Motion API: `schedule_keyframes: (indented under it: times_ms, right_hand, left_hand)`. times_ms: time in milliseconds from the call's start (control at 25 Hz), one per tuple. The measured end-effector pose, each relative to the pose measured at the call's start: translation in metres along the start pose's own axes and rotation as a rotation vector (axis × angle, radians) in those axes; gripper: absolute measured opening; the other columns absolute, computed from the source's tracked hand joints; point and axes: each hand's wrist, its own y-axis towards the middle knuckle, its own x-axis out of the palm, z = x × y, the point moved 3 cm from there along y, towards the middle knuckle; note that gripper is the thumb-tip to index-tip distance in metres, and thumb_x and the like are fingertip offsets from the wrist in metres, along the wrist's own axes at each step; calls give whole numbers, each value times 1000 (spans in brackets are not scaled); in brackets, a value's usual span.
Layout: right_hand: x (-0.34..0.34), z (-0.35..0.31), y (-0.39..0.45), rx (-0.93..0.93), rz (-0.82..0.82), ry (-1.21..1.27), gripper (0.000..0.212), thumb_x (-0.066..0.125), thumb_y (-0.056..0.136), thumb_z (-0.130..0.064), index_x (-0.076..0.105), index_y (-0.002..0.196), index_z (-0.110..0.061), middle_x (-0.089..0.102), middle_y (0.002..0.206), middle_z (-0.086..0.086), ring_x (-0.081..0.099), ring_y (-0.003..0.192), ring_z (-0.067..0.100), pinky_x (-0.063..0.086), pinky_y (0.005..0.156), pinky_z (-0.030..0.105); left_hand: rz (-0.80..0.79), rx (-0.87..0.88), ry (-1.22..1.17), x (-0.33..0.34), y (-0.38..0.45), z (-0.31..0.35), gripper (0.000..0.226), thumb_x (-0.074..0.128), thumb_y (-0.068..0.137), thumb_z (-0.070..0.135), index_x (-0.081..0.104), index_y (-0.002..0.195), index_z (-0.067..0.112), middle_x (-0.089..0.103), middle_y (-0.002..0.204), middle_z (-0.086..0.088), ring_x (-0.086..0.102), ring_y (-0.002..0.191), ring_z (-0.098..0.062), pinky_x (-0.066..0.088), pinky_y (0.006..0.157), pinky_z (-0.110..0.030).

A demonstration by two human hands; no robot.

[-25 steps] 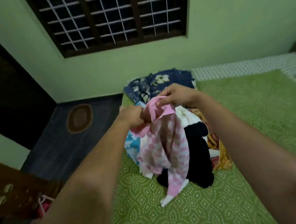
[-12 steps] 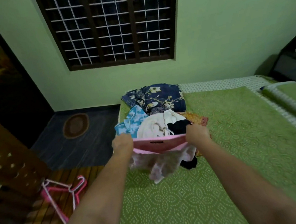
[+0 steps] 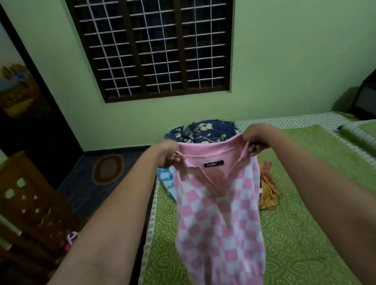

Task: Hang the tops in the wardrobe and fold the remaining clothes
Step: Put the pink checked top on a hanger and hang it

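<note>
Both hands, left [image 3: 168,154] and right [image 3: 255,138], gripped the pink top [image 3: 218,220] by its shoulders, spread above the bed [image 3: 296,235]. Hanging seemed underway; next it likely needed a hanger.

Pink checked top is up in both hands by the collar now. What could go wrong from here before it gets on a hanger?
1. The left hand and right hand pinch only the collar of the pink checked top, so it could slip.
2. Its hem hangs low over the green bedspread and may drag.
3. The pink hangers lie on the floor to the left, so one hand must let go.
</note>
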Motion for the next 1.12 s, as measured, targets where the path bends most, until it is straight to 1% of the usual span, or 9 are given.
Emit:
schedule_keyframes:
  times_ms: [120, 200, 280, 360, 440, 640, 760, 880, 1120]
  right_hand:
    - [-7, -1, 45, 65, -69, 103, 43, 24, 97, -3, 57, 71, 9, 56, 41, 13, 50, 25, 14, 33, 25, 16]
    - [0, 8, 87, 88, -54, 239, 26, 33, 96, -5, 51, 79, 3, 58, 55, 13, 54, 33, 12, 37, 31, 16]
    - [10, 19, 133, 89, -7, 433, 19, 48, 95, -16, 53, 106, -2, 58, 101, 11, 65, 78, 18, 50, 58, 26]
    - [19, 32, 174, 72, -13, 486, 58, 61, 90, -30, 38, 140, -12, 45, 136, 7, 55, 108, 27, 51, 68, 33]
    - [29, 36, 194, 91, -59, 527, 79, 67, 87, -34, 23, 150, -18, 35, 148, 8, 51, 117, 32, 50, 67, 36]
    - [83, 23, 228, 159, -188, 443, 68, 62, 92, -31, 27, 148, -15, 40, 143, 10, 55, 106, 29, 51, 78, 37]
    - [157, -20, 235, 126, -309, 341, 41, 58, 94, -29, 49, 130, -10, 48, 126, 10, 56, 87, 24, 48, 70, 32]
    - [257, -83, 221, 45, -499, 182, 24, 51, 98, -24, 51, 117, -11, 52, 100, 6, 48, 64, 15, 42, 51, 22]
    - [459, -184, 185, -28, -643, 120, 9, 48, 97, -12, 54, 92, -9, 56, 86, 9, 52, 65, 12, 43, 51, 20]
  left_hand:
    - [-17, -61, -31, 12, 53, 16, 34, 26, 95, 2, 58, 85, -2, 56, 50, -5, 39, 33, -4, 30, 32, -12]
    - [-32, -99, -162, 31, 93, 20, 33, 29, 100, 13, 49, 118, -6, 70, 88, -17, 61, 59, -14, 54, 58, -22]
    - [-36, -66, -259, 53, 128, 21, 53, 35, 101, 35, 29, 145, 6, 46, 143, -12, 53, 120, -27, 39, 106, -41]
    - [-13, 14, -299, 65, 153, 19, 72, 40, 97, 51, 7, 153, 20, 16, 159, -5, 25, 142, -29, 22, 113, -47]
    - [54, 11, -338, 66, 177, 4, 79, 44, 95, 53, 2, 154, 22, 13, 159, -6, 24, 143, -30, 25, 113, -46]
    - [206, -140, -462, 44, 196, -75, 105, 61, 78, 68, 15, 151, 8, 28, 153, -10, 34, 138, -30, 31, 113, -39]
    - [329, -298, -387, 12, 176, -147, 77, 44, 97, 48, 12, 151, 4, 17, 158, -13, 21, 144, -30, 22, 116, -34]
    - [482, -421, -405, -41, 150, -238, 56, 40, 100, 39, 43, 138, -3, 43, 145, -19, 40, 133, -32, 33, 106, -31]
    - [587, -622, -329, -127, 104, -419, 41, 43, 100, 30, 59, 118, -4, 60, 121, -23, 55, 115, -35, 41, 90, -32]
